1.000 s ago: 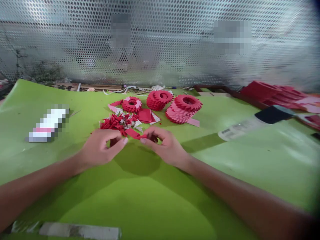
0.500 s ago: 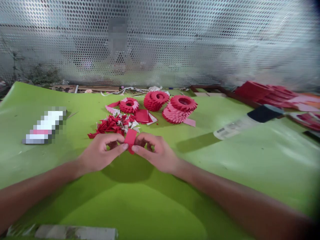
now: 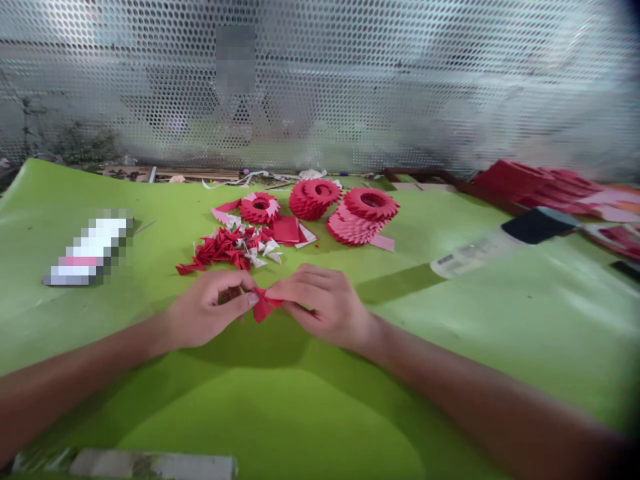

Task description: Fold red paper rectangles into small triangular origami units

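Observation:
A small red piece of folded paper (image 3: 263, 309) is held between both hands above the green tabletop. My left hand (image 3: 207, 308) pinches its left side between thumb and fingers. On the other side, my right hand (image 3: 325, 303) grips its right edge, fingers pressed together. Just beyond the hands lies a heap of red and white folded paper pieces (image 3: 225, 247). Behind it are a flat stack of red paper (image 3: 286, 230) and a small red and pink paper ring (image 3: 259, 208). Two taller ringed paper stacks, one red (image 3: 313, 202) and one pink with a red top (image 3: 353, 227), stand to the right.
A clear bottle with a dark cap (image 3: 470, 257) lies on the right. Red paper bundles (image 3: 537, 187) are piled at the far right. A pixelated phone-like object (image 3: 90, 250) rests at left. A perforated metal sheet (image 3: 320, 87) rises behind the green table (image 3: 280, 427).
The red paper went from an upright flat strip to a folded, pointed shape. My right hand turned over, its fingers now coming across the top of the paper.

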`<state>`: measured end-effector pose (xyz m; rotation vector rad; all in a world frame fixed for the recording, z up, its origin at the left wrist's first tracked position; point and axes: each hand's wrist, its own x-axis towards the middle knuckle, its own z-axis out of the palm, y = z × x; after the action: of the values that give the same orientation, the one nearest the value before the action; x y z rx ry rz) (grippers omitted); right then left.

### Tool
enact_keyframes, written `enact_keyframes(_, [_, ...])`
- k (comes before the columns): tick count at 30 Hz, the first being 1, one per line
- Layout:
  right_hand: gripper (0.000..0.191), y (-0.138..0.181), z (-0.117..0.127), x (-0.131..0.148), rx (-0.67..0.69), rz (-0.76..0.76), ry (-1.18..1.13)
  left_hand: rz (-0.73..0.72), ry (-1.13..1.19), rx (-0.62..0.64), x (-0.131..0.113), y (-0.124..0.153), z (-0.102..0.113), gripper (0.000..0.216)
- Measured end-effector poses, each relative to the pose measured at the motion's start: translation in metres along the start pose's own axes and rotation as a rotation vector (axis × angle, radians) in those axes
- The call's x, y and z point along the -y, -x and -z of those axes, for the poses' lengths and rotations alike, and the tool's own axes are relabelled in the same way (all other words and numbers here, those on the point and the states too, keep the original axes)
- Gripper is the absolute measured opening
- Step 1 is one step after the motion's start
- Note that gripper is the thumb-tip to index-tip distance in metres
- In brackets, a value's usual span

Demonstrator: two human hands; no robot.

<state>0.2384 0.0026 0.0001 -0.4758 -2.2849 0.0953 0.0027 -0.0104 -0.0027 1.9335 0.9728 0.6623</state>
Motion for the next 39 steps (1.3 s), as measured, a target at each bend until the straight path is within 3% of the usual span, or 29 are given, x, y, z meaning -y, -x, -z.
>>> enact_keyframes(5, [0.019,0.003,0.005,-0.001,0.056,0.137,0.173,0.011,0.053,0.0,-0.001,0.001,0.001,0.029])
enact_keyframes(16, [0.02,0.002,0.004,0.001,0.092,0.196,0.136,-0.055,0.071,0.034,0.001,0.001,0.002,0.029])
enact_keyframes(22, [0.018,0.0,0.004,0.004,0.092,0.224,0.123,-0.079,-0.067,0.028,0.003,0.001,-0.002,0.042])
enact_keyframes(25, [0.021,0.0,0.003,0.005,0.093,0.106,0.042,-0.117,-0.102,-0.009,0.004,0.0,-0.003,0.044])
enact_keyframes(29, [0.023,-0.001,0.004,0.007,0.088,-0.194,-0.263,-0.139,-0.145,-0.023,0.004,-0.001,-0.003,0.043])
enact_keyframes(34, [0.035,-0.005,0.003,0.013,0.278,-0.551,-0.507,-0.17,-0.196,-0.012,0.002,-0.002,-0.004,0.041])
enact_keyframes(39, [0.026,-0.007,-0.002,0.018,0.326,-0.676,-0.557,-0.176,-0.219,0.002,-0.001,-0.003,-0.005,0.04])
